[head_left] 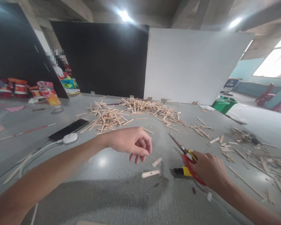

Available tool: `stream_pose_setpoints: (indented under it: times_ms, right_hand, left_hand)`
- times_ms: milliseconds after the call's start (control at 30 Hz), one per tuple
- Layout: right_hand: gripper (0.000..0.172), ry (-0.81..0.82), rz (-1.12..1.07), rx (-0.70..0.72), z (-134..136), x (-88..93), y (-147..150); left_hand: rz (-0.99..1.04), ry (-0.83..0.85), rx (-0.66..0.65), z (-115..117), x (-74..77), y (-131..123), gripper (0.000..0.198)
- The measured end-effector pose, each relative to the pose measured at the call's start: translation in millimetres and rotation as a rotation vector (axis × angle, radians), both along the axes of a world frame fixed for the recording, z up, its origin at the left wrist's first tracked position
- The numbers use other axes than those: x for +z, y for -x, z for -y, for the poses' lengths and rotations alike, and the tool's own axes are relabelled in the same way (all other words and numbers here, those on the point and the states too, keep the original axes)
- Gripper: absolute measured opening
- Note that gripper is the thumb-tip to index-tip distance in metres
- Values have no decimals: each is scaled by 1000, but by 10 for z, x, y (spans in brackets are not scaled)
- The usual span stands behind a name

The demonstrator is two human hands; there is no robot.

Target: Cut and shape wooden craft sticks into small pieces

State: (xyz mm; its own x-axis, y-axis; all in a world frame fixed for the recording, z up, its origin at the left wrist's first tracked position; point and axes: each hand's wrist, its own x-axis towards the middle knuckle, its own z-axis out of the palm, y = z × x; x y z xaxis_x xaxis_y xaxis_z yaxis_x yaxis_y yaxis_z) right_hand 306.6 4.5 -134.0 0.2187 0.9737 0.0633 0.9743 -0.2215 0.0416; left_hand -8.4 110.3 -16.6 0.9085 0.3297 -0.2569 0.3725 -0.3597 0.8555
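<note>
**Q:** Currently, what is the state of the hands?

**A:** The left hand [133, 143] hovers above the table [103, 197], fingers loosely curled, holding nothing. The right hand [209, 172] is closed round the red and yellow handles of the scissors [183, 149]. The blades look drawn together, with the tip pointing up and to the left.

**Q:** Where is the cut material?

**A:** Two short stick pieces [150, 173] lie flat on the table between the hands, just below the left fingers. The pile of sticks [131, 112] sits farther back, well apart from both hands.

**Q:** What faults are possible?

**A:**
- **Scissor tip:** it is near the left fingers, so a careless reach across could meet the point.
- **Stick pieces:** they are probably light, so a sweep of either wrist could scatter them.
- **Cable:** the cable [48, 145] runs beside the left forearm. A snag could drag the white charger [70, 138] or the phone [68, 129].

**Q:** Is any marking legible?

**A:** No. The bottle [51, 97] has an orange label, but it is too blurred to read. No brand shows on the scissors.
</note>
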Motion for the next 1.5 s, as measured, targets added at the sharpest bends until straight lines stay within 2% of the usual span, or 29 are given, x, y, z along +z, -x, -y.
stream_pose_setpoints:
  times_ms: [167, 267, 367, 533, 633, 800, 1000, 1133, 1333, 1500]
  right_hand:
    - [41, -5, 11, -3, -7, -2, -5]
    - [42, -4, 19, -6, -6, -2, -12]
    - [42, 1, 22, -10, 0, -1, -17]
    - [43, 4, 22, -10, 9, 1, -17]
    - [43, 0, 21, -7, 9, 7, -17]
    - [40, 4, 16, -9, 11, 29, -11]
    - [40, 23, 9, -4, 27, 45, -6]
    - [42, 13, 19, -13, 33, 30, -7]
    - [44, 0, 24, -13, 36, 28, -2]
    - [45, 3, 17, 0, 48, 53, 10]
  left_hand:
    - [-96, -125, 57, -32, -76, -22, 12]
    - [-178, -187, 46, 30, -154, -62, 14]
    - [-245, -255, 23, 177, -273, -131, 20]
    - [-267, -452, 72, 377, -535, -256, 17]
    - [-246, -522, 82, 379, -672, -304, 10]
    - [-246, -630, 78, 323, -803, -338, 19]
    - [-233, -695, 60, 378, -860, -375, 21]
    - [-214, -568, 32, 441, -826, -393, 21]
    - [-171, -365, -63, 622, -666, -339, 21]
    - [-182, -418, -103, 784, -693, -290, 27]
